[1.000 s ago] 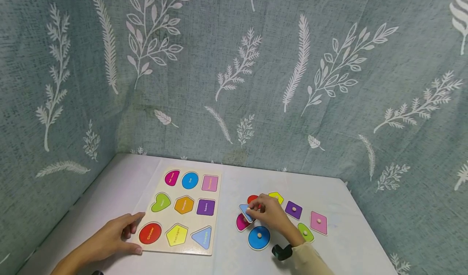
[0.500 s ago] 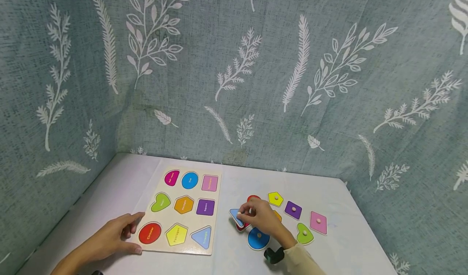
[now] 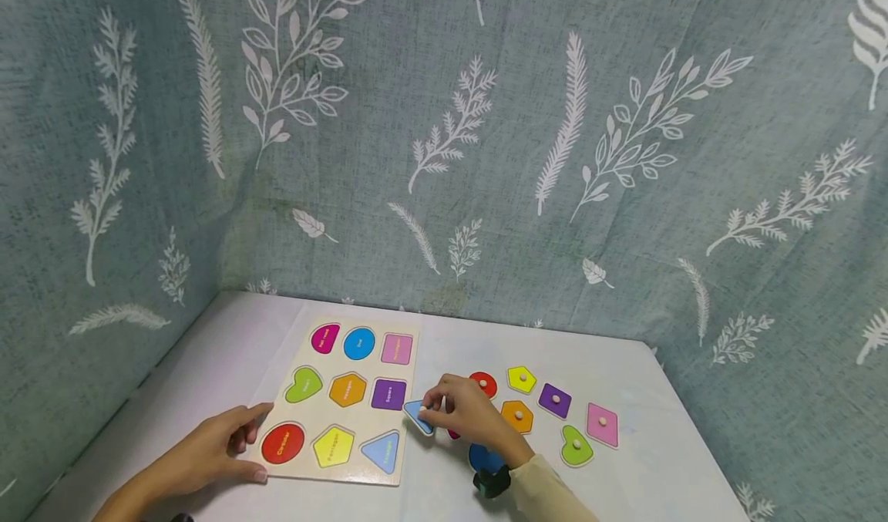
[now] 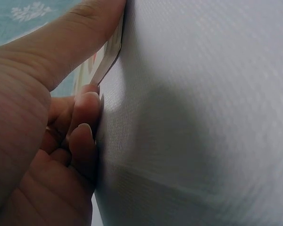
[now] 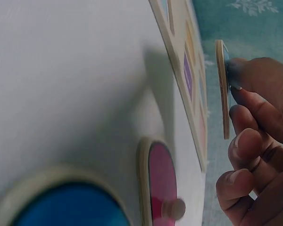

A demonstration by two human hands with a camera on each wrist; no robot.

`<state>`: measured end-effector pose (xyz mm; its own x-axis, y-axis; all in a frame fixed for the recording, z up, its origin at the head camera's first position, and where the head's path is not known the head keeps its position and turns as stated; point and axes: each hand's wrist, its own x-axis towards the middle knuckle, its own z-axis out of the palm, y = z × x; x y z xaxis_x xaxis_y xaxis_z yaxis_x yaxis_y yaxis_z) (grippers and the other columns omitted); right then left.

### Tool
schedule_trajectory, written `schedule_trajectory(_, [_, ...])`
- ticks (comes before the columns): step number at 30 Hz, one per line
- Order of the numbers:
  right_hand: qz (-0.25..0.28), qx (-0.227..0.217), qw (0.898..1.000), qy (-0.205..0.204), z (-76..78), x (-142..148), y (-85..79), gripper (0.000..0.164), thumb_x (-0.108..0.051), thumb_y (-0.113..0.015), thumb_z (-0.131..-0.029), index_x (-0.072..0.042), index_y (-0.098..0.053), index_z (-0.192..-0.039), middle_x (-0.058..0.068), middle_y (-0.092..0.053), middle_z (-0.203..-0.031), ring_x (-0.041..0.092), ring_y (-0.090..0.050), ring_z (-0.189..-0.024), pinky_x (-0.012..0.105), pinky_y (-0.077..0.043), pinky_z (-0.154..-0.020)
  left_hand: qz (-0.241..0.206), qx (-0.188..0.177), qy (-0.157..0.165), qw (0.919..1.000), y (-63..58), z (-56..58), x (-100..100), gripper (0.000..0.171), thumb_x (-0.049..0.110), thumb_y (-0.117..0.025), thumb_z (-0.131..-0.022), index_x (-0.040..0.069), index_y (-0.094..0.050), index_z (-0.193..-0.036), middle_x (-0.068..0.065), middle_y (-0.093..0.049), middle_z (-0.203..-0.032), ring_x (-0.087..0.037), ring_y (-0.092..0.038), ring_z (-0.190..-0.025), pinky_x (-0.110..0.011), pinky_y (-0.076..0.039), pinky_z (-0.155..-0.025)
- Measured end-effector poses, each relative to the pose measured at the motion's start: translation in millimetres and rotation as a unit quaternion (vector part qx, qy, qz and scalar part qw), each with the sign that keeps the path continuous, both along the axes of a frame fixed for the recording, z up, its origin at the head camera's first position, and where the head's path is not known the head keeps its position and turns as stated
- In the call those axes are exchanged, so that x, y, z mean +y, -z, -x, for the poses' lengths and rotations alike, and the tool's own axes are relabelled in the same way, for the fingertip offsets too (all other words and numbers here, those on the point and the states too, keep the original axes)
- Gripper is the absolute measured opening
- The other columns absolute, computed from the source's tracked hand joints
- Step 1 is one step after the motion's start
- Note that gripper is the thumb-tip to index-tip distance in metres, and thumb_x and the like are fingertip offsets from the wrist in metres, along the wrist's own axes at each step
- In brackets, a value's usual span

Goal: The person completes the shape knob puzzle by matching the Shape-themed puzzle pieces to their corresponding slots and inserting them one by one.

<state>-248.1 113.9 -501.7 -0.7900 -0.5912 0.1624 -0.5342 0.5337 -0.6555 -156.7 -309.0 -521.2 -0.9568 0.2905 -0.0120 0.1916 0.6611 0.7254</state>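
A wooden shape puzzle board (image 3: 371, 482) lies flat at the left of the table, with coloured, labelled shapes. At its near left corner, my left hand (image 3: 215, 449) holds the edge between thumb and fingers; in the left wrist view the thumb (image 4: 80, 33) touches the board's rim. My right hand (image 3: 468, 410) pinches a light blue triangle puzzle piece (image 3: 414, 415) by its knob, just off the board's right edge, near the printed triangle. In the right wrist view this triangle shows edge-on, raised above the table, and the other fingers (image 5: 247, 146) are curled.
Right of the board lie several knobbed pieces: red circle (image 3: 486, 383), yellow pentagon (image 3: 516, 383), purple square (image 3: 549, 406), orange hexagon (image 3: 512, 423), green heart (image 3: 573, 454), pink rectangle (image 3: 603, 433). A blue round piece (image 3: 481, 456) and magenta piece (image 5: 161, 179) are partly hidden. Patterned cloth (image 3: 444, 159) hangs behind.
My right hand has carried the blue triangle leftward from among the loose pieces to the board's right edge, uncovering the orange hexagon. The left hand stays at the board's corner.
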Motion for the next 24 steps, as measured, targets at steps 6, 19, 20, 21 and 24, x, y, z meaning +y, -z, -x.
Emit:
schedule_trajectory(6, [0.020, 0.006, 0.999, -0.027, -4.5, -9.1, 4.6, 0.011, -0.033, -0.081, -0.091, -0.024, -0.075, -0.092, -0.013, -0.058, -0.082, 0.002, -0.049, -0.064, 0.019, -0.045, -0.058, 0.005, 0.002, -0.001, 1.0000, 2.9, -0.3, -0.8, 0.100, 0.036, -0.098, -0.065, -0.014, -0.051, -0.138, -0.002, -0.047, -0.088, -0.005, -0.045, -0.077, -0.024, -0.042, -0.064])
schedule_trajectory(19, [0.011, -0.036, 0.998, -0.053, -13.5, -37.1, 9.6, 0.011, -0.030, -0.083, -0.089, -0.020, -0.077, -0.091, -0.013, -0.055, -0.079, 0.001, -0.049, -0.066, 0.018, -0.047, -0.059, 0.013, -0.002, -0.006, 0.9999, 2.0, 2.4, -1.1, 0.100, 0.037, -0.097, -0.065, -0.013, -0.052, -0.139, -0.002, -0.047, -0.088, -0.006, -0.046, -0.077, -0.023, -0.043, -0.064])
schedule_trajectory(20, [0.007, -0.043, 0.998, -0.054, -14.7, -39.4, 9.7, 0.011, -0.030, -0.083, -0.089, -0.020, -0.077, -0.091, -0.013, -0.055, -0.079, 0.001, -0.049, -0.066, 0.019, -0.047, -0.059, 0.014, -0.004, -0.007, 0.9999, 2.1, 2.4, -0.8, 0.101, 0.037, -0.097, -0.065, -0.013, -0.051, -0.139, -0.002, -0.047, -0.088, -0.007, -0.046, -0.077, -0.023, -0.043, -0.065])
schedule_trajectory(21, [0.003, -0.049, 0.997, -0.055, -15.8, -41.4, 9.8, 0.011, -0.030, -0.083, -0.089, -0.021, -0.077, -0.091, -0.013, -0.055, -0.078, 0.001, -0.050, -0.066, 0.019, -0.048, -0.059, 0.013, -0.005, -0.007, 0.9999, 2.2, 2.5, -0.3, 0.101, 0.037, -0.097, -0.065, -0.013, -0.051, -0.139, -0.002, -0.047, -0.088, -0.007, -0.046, -0.077, -0.023, -0.043, -0.065])
schedule_trajectory(24, [-0.006, -0.063, 0.996, -0.061, -19.0, -46.2, 9.9, 0.010, -0.030, -0.083, -0.089, -0.021, -0.077, -0.090, -0.014, -0.055, -0.078, 0.000, -0.050, -0.069, 0.019, -0.048, -0.061, 0.012, -0.006, -0.007, 0.9999, 2.8, 2.3, 0.1, 0.100, 0.037, -0.097, -0.065, -0.013, -0.051, -0.139, -0.002, -0.047, -0.088, -0.007, -0.046, -0.077, -0.023, -0.043, -0.065])
